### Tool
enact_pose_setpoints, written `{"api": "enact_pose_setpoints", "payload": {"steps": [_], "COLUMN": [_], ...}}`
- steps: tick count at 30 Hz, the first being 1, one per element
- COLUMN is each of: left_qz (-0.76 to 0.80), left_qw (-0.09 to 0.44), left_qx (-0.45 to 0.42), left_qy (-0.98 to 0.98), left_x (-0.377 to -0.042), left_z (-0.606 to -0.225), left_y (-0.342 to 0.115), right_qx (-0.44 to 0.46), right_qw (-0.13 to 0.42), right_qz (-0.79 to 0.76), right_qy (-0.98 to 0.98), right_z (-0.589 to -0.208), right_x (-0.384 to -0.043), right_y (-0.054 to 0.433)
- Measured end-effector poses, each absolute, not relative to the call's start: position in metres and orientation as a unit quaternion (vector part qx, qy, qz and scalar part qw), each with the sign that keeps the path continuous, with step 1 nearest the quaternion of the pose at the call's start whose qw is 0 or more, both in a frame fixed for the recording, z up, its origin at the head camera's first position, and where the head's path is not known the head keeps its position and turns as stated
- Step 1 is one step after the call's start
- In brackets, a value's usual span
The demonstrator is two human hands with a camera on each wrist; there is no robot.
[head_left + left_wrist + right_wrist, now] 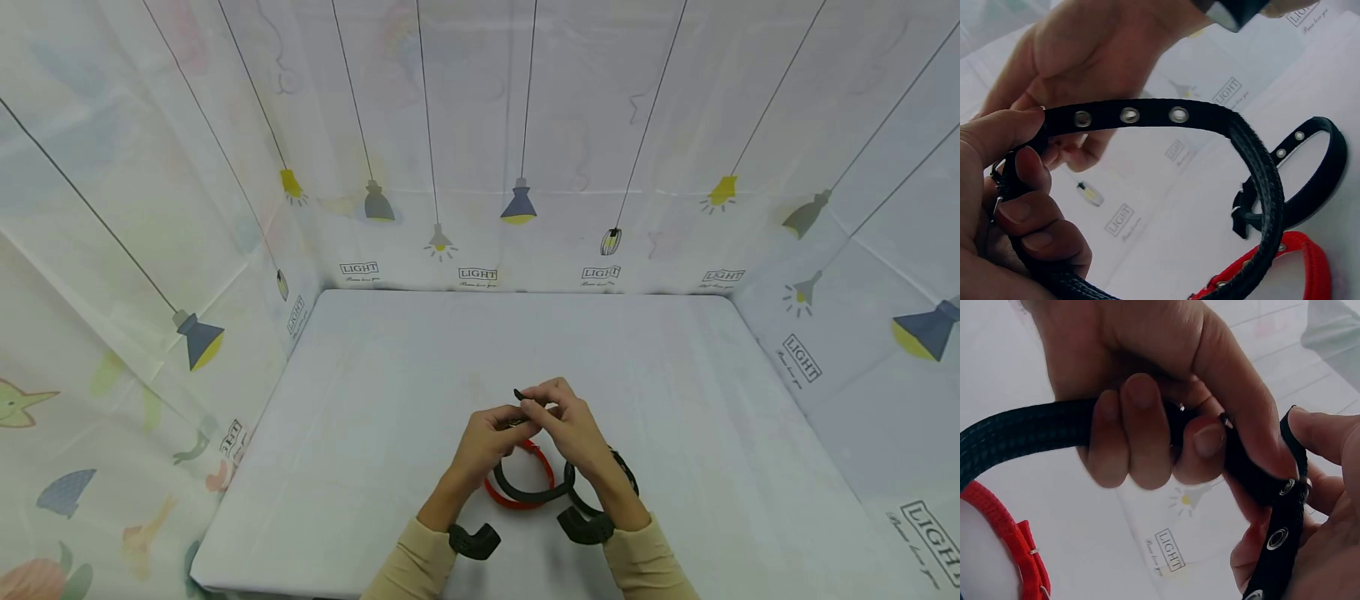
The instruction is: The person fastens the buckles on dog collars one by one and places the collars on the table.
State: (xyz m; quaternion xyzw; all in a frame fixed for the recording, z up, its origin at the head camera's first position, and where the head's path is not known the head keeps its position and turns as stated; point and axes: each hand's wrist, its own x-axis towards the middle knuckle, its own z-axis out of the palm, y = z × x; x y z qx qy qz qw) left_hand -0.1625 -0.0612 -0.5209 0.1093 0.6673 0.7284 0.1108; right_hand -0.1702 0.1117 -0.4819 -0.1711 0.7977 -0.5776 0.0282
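Observation:
A black collar [525, 497] is held up in a loop by both hands, its strap set with metal eyelets [1130, 115]. My left hand [480, 443] grips it at the buckle end, fingers curled round the band and thumb pressing on the strap in the left wrist view. From the other side my right hand [573, 423] pinches the strap's tip [1294, 428], close against the left thumb. The left fingers cover most of the buckle. Below, a red collar [552, 471] and a second black collar [1330, 181] lie on the white table.
The white-covered table [375, 375] spreads out around the hands. A printed cloth [480, 108] with hanging-lamp pictures rises behind it and along both sides. Each wrist wears a black band with a camera [474, 542].

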Motion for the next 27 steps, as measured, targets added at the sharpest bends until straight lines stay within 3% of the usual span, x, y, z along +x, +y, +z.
{"api": "enact_pose_setpoints", "payload": {"steps": [17,27], "left_qz": [0.695,0.719], "left_qw": [0.111,0.090], "left_qx": [0.114,0.098], "left_qy": [0.701,0.682], "left_x": [-0.162,-0.162], "left_z": [-0.521,-0.520], "left_y": [-0.062,-0.068], "right_qx": [-0.053,-0.069], "right_qw": [0.022,-0.021], "right_qz": [-0.701,-0.755], "right_qy": [0.711,0.651], "right_z": [-0.473,-0.473], "right_x": [-0.169,-0.169], "right_y": [0.114,0.114]}}
